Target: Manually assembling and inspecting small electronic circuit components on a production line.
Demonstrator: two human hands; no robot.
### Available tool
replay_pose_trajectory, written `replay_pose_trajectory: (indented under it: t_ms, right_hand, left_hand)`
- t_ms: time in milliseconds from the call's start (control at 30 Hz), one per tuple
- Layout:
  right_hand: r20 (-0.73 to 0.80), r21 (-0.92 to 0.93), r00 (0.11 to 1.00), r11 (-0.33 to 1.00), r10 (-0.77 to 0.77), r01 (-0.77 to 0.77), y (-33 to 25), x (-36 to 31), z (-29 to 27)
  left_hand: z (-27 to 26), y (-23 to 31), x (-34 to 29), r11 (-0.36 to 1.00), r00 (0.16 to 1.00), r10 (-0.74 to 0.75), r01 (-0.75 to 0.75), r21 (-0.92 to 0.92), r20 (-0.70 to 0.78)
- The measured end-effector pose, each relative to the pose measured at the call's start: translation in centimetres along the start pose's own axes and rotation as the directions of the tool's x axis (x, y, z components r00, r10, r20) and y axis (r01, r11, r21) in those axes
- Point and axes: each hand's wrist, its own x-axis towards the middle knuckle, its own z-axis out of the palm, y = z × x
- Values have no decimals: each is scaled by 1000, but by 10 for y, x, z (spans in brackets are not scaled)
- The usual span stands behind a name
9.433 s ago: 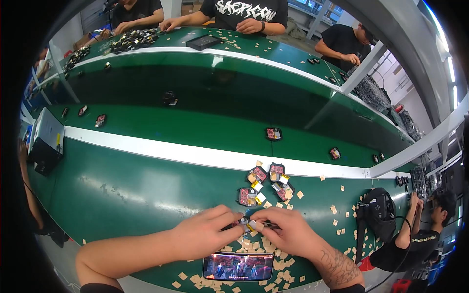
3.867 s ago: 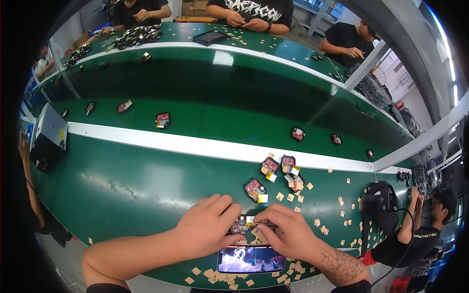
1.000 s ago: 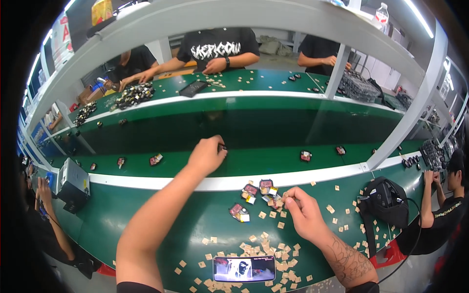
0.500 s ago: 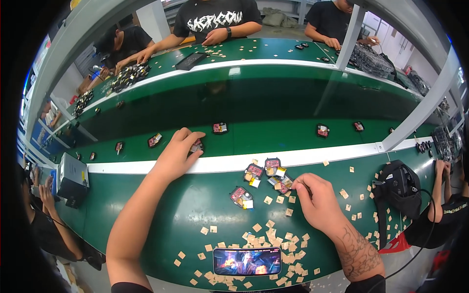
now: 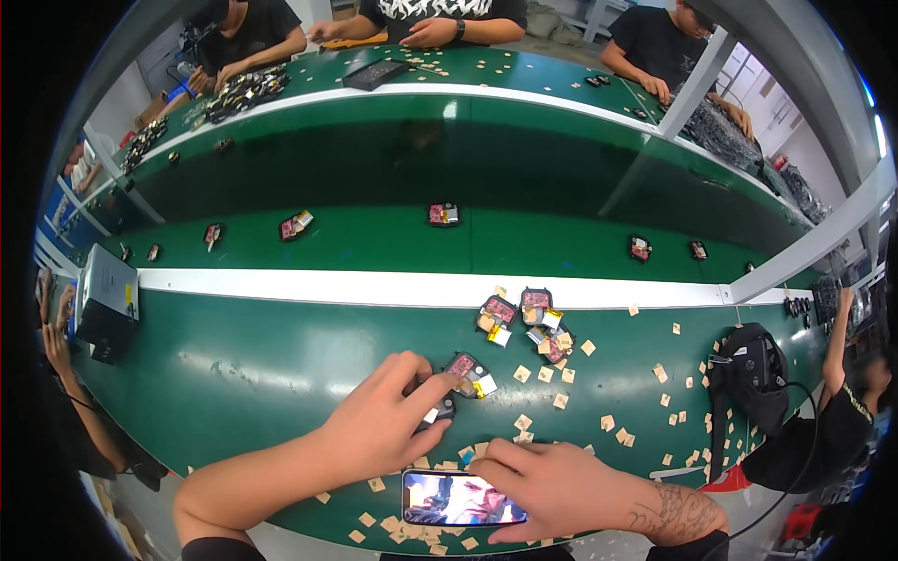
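My left hand point(image 5: 379, 411) is closed around a small black device housing point(image 5: 438, 413) above the near green table point(image 5: 243, 365). Right against that housing lies another opened housing point(image 5: 470, 374) with a red circuit board and a silver-yellow battery. My right hand point(image 5: 557, 486) spreads over the right end of a smartphone point(image 5: 449, 500) playing a video. Its thumb is near the lower edge and its fingers reach past the upper edge; whether they press on the phone I cannot tell. Small tan square pads point(image 5: 545, 374) lie scattered around. Three more opened housings point(image 5: 496, 320) cluster near the white rail.
A white rail point(image 5: 355, 285) separates my table from a green belt point(image 5: 543, 241) carrying several housings. A grey box point(image 5: 108, 299) stands at left, a black bag point(image 5: 753, 365) with a cable at right. Co-workers sit across and on both sides. Grey frame posts point(image 5: 814, 234) rise at right.
My left hand has come back from the belt, bringing a housing toward me. My right hand has left the housing cluster and moved down to the phone. The view has shifted slightly.
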Motion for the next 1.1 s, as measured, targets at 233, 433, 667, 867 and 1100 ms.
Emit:
replay_pose_trajectory:
  t_ms: [233,433,667,867,1100]
  right_hand:
    - [30,-9,998,998,-59,60,-2,5,2]
    - [-33,58,999,998,-18,20,1,5,-1]
    - [-153,112,982,989,109,-92,2,12,-14]
    - [-179,-42,982,997,55,-63,-8,30,-16]
    - [-216,-323,974,937,66,-135,-14,38,-20]
  left_hand:
    - [-17,14,-8,992,993,-101,105,-63,66]
    - [-27,2,-3,994,974,-92,101,-32,208]
    - [-2,-6,-7,992,997,48,-54,113,55]
    - [1,-9,-9,989,995,101,-99,113,-8]
    - [2,-11,-12,985,993,121,-117,123,-19]
